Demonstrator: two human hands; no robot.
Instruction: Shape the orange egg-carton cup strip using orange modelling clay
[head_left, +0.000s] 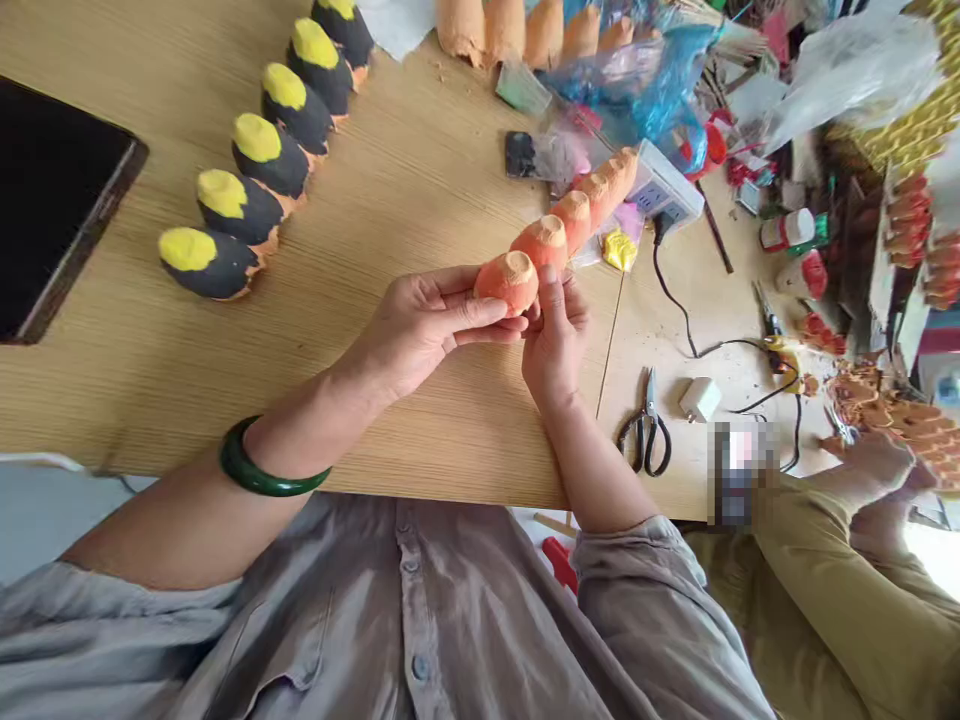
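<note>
A row of joined orange, egg-shaped cups (576,220) slants from the middle of the view up to the right, their flat tips facing up. My left hand (420,325) pinches the nearest cup, thumb on its front and fingers beneath. Against the second cup presses the thumb of my right hand (556,335), its other fingers curled under the row. To the upper left stands a similar row covered in black with yellow tips (281,160). More plain orange cups (506,30) are at the top edge.
A dark tablet-like slab (60,210) lies at the left. On the right are a power strip (664,190) with a black cable, scissors (646,430), a white adapter (700,399), blue plastic bags (645,90) and a yellow lump (620,250). Another person's hand (877,460) is at the far right.
</note>
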